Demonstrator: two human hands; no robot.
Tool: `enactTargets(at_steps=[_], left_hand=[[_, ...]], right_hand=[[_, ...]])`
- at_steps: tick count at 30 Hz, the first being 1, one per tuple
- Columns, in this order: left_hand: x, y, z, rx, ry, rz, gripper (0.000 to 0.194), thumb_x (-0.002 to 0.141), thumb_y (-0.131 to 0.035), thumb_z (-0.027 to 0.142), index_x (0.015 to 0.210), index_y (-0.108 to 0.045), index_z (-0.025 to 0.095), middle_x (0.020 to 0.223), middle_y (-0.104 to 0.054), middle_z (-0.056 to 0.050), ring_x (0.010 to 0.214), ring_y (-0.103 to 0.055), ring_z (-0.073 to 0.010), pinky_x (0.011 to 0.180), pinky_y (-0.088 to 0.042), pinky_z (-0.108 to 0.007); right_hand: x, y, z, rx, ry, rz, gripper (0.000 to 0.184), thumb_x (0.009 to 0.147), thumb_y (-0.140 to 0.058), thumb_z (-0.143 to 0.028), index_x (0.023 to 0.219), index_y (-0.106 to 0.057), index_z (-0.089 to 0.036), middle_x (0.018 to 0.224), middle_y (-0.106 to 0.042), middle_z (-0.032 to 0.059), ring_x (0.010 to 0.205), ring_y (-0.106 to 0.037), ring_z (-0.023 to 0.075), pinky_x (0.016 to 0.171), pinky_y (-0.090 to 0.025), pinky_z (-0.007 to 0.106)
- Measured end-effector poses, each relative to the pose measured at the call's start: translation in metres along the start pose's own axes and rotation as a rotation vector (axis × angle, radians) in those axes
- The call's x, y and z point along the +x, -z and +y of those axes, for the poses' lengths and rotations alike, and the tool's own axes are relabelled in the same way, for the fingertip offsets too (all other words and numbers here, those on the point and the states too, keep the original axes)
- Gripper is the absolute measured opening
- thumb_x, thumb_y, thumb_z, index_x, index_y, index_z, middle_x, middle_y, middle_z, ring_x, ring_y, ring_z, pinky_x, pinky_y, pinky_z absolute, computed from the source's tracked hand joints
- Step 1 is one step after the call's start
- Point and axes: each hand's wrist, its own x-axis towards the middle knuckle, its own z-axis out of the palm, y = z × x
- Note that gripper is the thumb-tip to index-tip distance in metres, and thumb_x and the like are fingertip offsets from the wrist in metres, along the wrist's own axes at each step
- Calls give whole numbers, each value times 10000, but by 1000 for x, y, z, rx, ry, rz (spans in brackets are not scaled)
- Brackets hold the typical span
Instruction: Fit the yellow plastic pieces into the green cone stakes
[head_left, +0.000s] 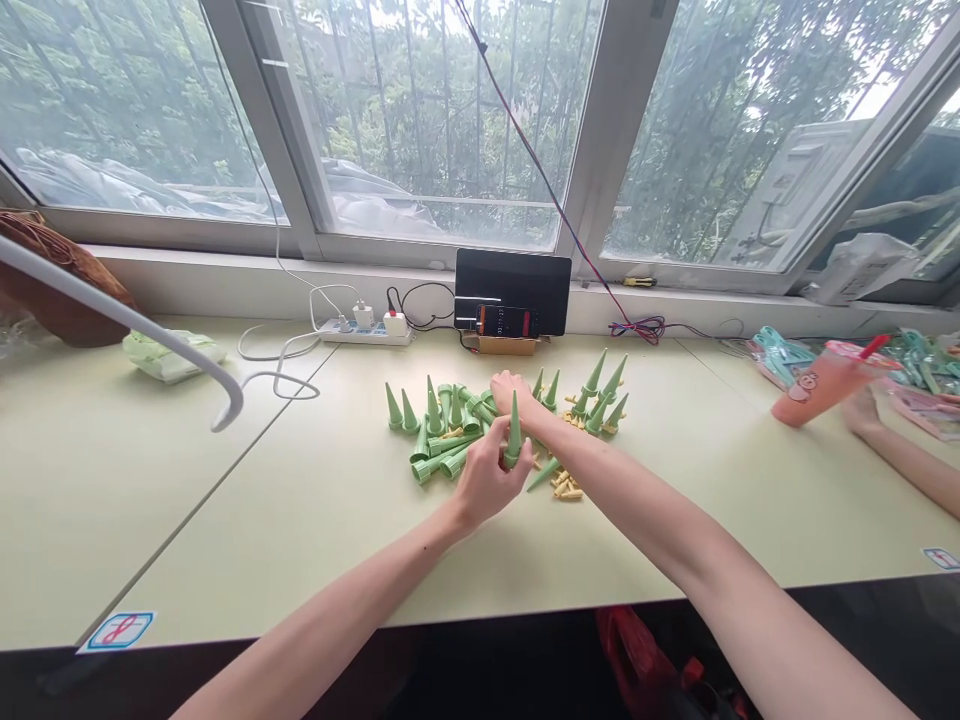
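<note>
My left hand (pixel 491 475) is closed on a green plastic cone-shaped spike (pixel 514 432), which stands point up between thumb and fingers. Crossing behind it, my right hand (pixel 511 390) sits at the far edge of a pile of green spikes (pixel 442 445), its fingers curled in. What those fingers hold, if anything, is hidden. Several of the piled spikes lie on their sides, and others stand upright at the left. To the right is a group of upright green spikes (pixel 596 405) with small yellow plastic pieces (pixel 574 420) around them. More yellow pieces (pixel 568 488) lie nearer the front.
A phone (pixel 506 321) leans against a dark tablet (pixel 512 280) at the back. A power strip (pixel 367 335) with cables lies to its left. On the right, another person's hand (pixel 862 412) is beside a pink drink cup (pixel 821 385). A white curved bar (pixel 187 350) crosses the left side.
</note>
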Motion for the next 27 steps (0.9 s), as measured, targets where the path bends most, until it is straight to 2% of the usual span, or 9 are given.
enactTargets(at_steps=[11,16,20,23,27], left_hand=[[0,0,-3,-3,2,-2,148,881,-550,254,1016,-503,214,653,-500,72,404,-371,-49,426,-295,-178],[1,1,-3,-10,-5,8,145,881,-551,244,1017,-509,212,644,-484,75,394,-388,-44,414,-299,-169],[3,3,-1,-4,6,83,162,867,-567,229,1016,-510,210,683,-518,69,375,-380,-27,384,-283,-158],[5,5,2,11,2,158,172,850,-573,202,1010,-512,207,683,-541,68,371,-396,-25,373,-282,-151],[5,7,6,25,-5,230,152,836,-579,183,968,-505,205,673,-564,66,368,-405,-23,375,-287,-150]], right_hand=[[0,1,-3,17,-14,10,214,847,-602,-32,1021,-719,-74,966,-695,191,935,-706,247,791,-523,279],[-6,10,-4,24,-38,44,258,871,-578,-35,1115,-660,-50,1070,-649,222,992,-677,270,768,-519,290],[-21,28,-7,29,-21,105,291,890,-499,-13,1162,-593,-58,1122,-606,214,1055,-619,290,752,-510,298],[-40,37,-11,36,23,168,265,923,-433,-26,1145,-561,-94,1130,-583,194,1030,-590,274,738,-500,301],[-72,33,-9,49,113,251,241,896,-417,6,1044,-546,-133,1046,-574,154,907,-555,241,678,-473,293]])
